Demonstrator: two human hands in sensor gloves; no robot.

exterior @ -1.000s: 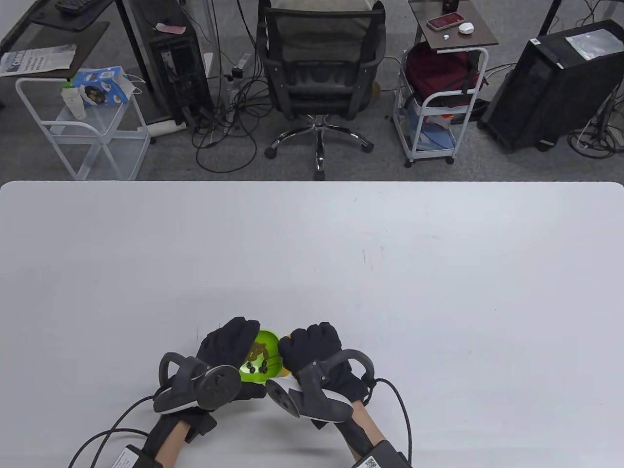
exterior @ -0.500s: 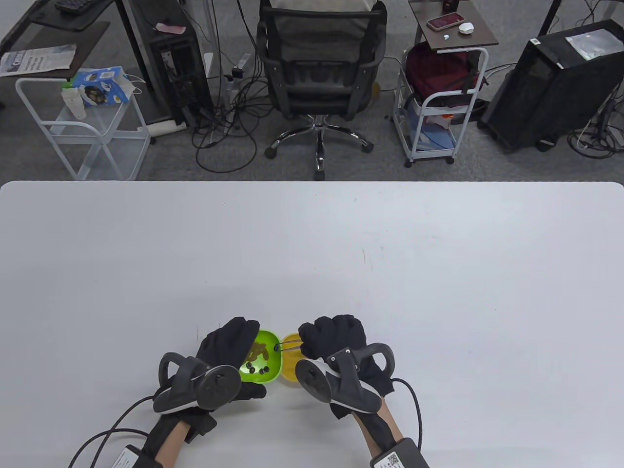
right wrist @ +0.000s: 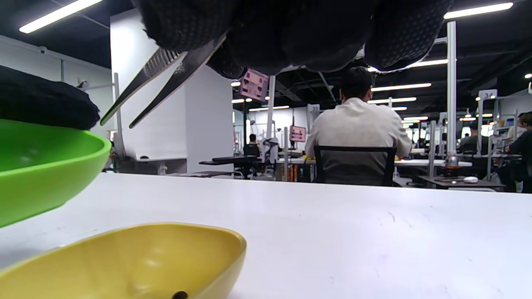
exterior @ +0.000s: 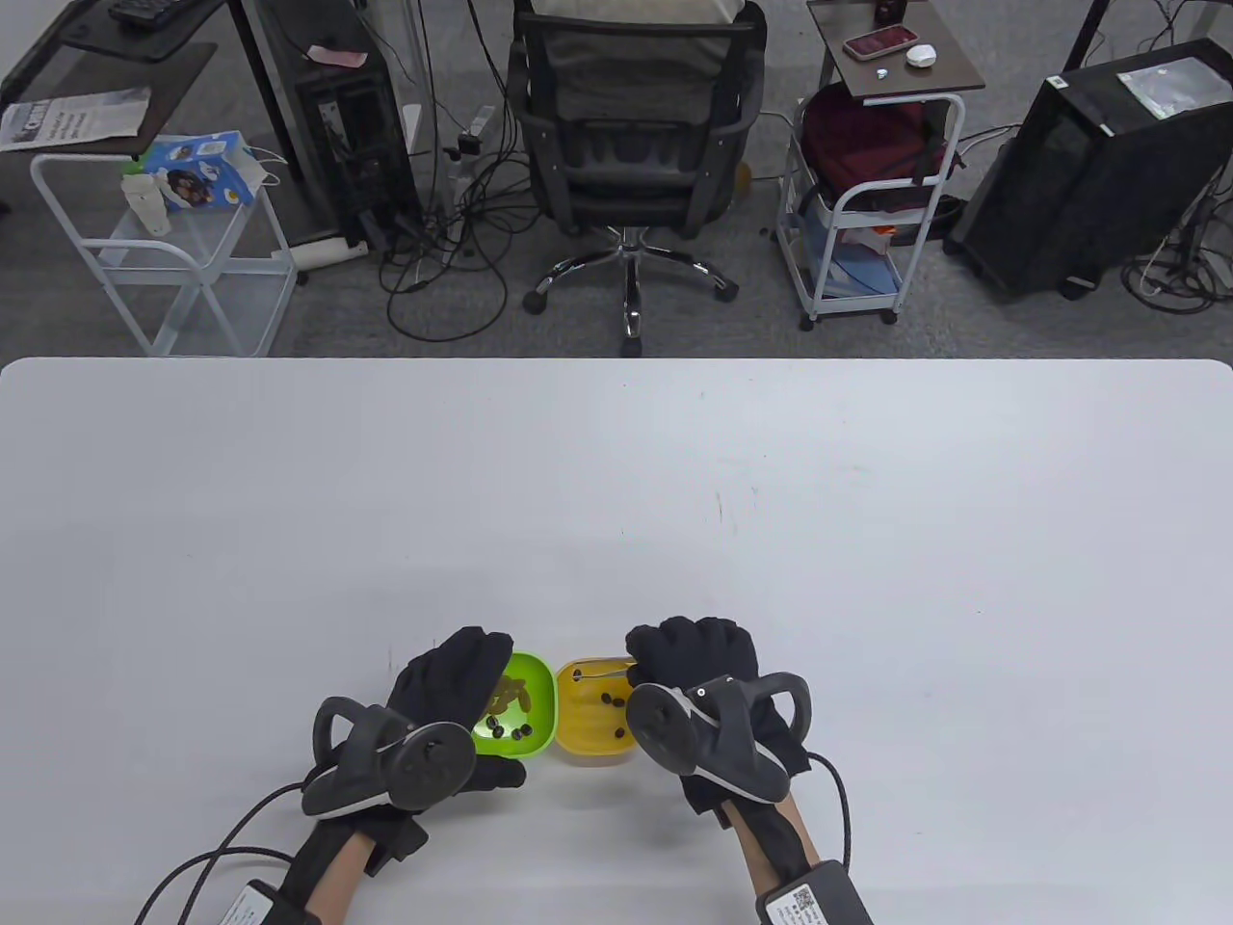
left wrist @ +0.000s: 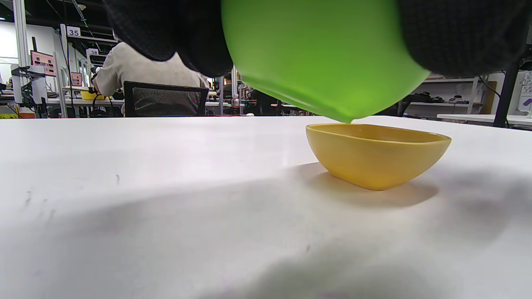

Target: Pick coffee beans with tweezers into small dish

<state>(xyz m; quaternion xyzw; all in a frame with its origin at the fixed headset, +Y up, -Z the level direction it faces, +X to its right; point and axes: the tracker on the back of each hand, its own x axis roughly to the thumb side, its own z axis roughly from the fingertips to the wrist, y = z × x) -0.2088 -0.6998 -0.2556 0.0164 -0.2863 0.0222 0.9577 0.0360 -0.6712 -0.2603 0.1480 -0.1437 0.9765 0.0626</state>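
Steel tweezers (exterior: 599, 671), pinched by right hand (exterior: 695, 653), tips parted above yellow dish (exterior: 578, 737): bean released; green bowl (exterior: 539, 734), gripped by left hand (exterior: 453, 674), is next.

"35", seemingly "38", on rack tags (left wrist: 73, 31)

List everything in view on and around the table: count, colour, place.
green dish: 1, green, near table edge, held tilted by left hand, several dark beans inside
yellow dish: 1, yellow, on the table right beside the green one, a few dark beans inside
tweezers: 1, metal, in right hand, tips apart over the yellow dish
table: 1, white
office chair: 1, black, beyond the table's far edge
carts: 2, white, on the floor left and right of the chair
left hand: black glove, grips green dish
right hand: black glove, holds tweezers
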